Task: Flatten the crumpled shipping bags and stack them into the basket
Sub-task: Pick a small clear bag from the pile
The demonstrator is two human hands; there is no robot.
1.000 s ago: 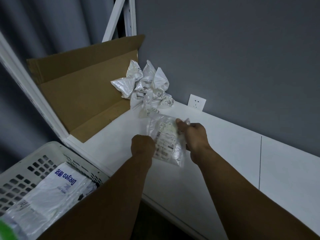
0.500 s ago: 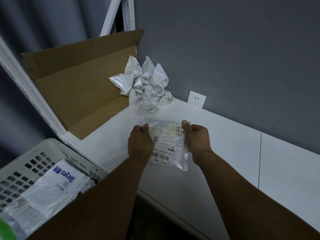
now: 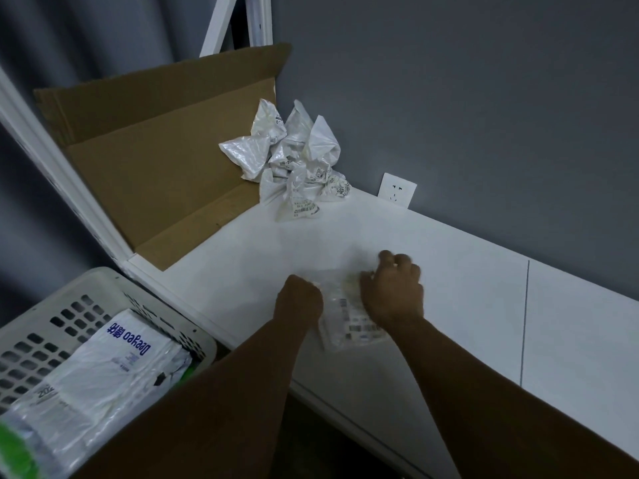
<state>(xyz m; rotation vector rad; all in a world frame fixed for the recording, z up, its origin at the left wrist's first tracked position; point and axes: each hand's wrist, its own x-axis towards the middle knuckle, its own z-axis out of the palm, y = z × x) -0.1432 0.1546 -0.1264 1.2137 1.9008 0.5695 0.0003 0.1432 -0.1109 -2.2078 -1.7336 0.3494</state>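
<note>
white shelf (image 3: 477,299): left hand (image 3: 300,299), right hand (image 3: 394,292) clutch bag (image 3: 350,323)

Where everything sits on the desk

The shipping bag (image 3: 349,319) lies on the desk (image 3: 449,288) near the front edge. The left grip (image 3: 300,299) is at its left edge and the right grip (image 3: 394,292) is over its right half. Behind them, back in the corner against the wall, is the pile of crumpled bags (image 3: 294,164), touching the opened-up cardboard box (image 3: 155,160) at the desk's left end. The wall socket (image 3: 397,190) is just right of the pile, above the desk's back edge. The basket (image 3: 114,281) sits lower, off the front-left corner, with flattened bags (image 3: 114,368) stacked in it. A frame post (image 3: 52,160) runs along the box's left side, down to the desk corner beside the basket.
</note>
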